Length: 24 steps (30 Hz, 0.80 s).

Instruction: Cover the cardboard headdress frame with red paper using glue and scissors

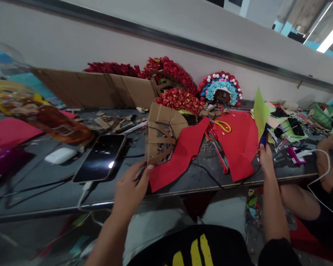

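Pinching the near left corner of a cardboard lattice frame (pixel 168 116) on the bench (pixel 50 201), the left hand (pixel 131 188) has its thumb and fingers closed on the edge. Well to the right of the frame, the right hand (pixel 265 157) is closed around a dark blue object (pixel 263 137) too small to identify; a yellow-green sheet (pixel 260 111) rises just above it, and whether those fingers hold the sheet too, I cannot tell. Left of the frame lie a smartphone (pixel 101 159) with a white cable plugged in and, past it, a white rounded case (pixel 60 156). A cut red sheet (pixel 180 155) touches the frame's right side; farther right come red-handled scissors (pixel 219 149) and a second, wider red sheet (pixel 238 140). At the far right from the frame, a co-worker's hand (pixel 330 142) rests near a purple box (pixel 295 156). Directly beyond the frame sit red-and-yellow flowers (pixel 180 99); behind it to the left stands a long cardboard panel (pixel 91 88), and behind it to the right, a blue-and-red arch with white balls (pixel 222 88), before the pale wall (pixel 122 40).
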### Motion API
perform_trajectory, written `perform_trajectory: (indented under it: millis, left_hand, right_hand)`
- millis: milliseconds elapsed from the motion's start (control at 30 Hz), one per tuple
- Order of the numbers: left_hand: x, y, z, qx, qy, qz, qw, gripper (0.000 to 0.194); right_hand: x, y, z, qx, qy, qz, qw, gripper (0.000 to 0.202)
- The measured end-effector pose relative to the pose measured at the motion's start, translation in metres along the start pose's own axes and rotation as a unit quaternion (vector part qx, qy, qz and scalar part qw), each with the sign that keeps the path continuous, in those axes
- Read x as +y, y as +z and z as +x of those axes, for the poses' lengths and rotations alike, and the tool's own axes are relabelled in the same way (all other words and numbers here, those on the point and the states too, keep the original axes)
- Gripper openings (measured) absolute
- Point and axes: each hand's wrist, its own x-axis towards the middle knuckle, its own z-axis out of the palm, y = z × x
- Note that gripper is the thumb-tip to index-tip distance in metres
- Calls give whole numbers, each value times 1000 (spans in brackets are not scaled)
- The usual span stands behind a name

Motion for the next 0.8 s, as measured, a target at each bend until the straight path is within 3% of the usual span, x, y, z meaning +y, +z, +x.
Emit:
perform_trajectory:
  millis: [100,200,233,267,333,367,500,600,667,800]
  left_hand:
    - [17,-20,-16,83,-40,24,995,56]
    - [58,-35,-30,210,-12,-50,976,37]
    - [77,-35,-30,189,16,-88,978,29]
    - [96,-32,-26,125,40,-130,983,25]
    - [134,-15,-5,-56,69,-204,975,31]
    - [150,-2,11,-116,68,-223,965,35]
    - [191,63,80,-200,0,-273,941,40]
    - [199,102,107,-354,-106,-313,875,38]
    - [199,116,111,-384,-131,-346,846,29]
    - [192,130,108,-354,-124,-358,855,17]
  right_hand:
    - [-1,-10,-4,5,-38,-122,992,44]
    - [-5,-11,-10,8,-94,-247,964,43]
    - [-7,-9,-11,13,-115,-274,955,43]
    - [-8,-6,-13,17,-137,-293,946,43]
    - [-9,1,-14,26,-172,-312,934,42]
    - [-9,5,-15,26,-184,-314,931,42]
    - [-5,17,-17,7,-199,-298,934,42]
    - [-2,21,-20,0,-203,-279,939,42]
    - [-1,22,-22,-6,-194,-265,945,42]
    - [-1,22,-24,-31,-124,-214,968,44]
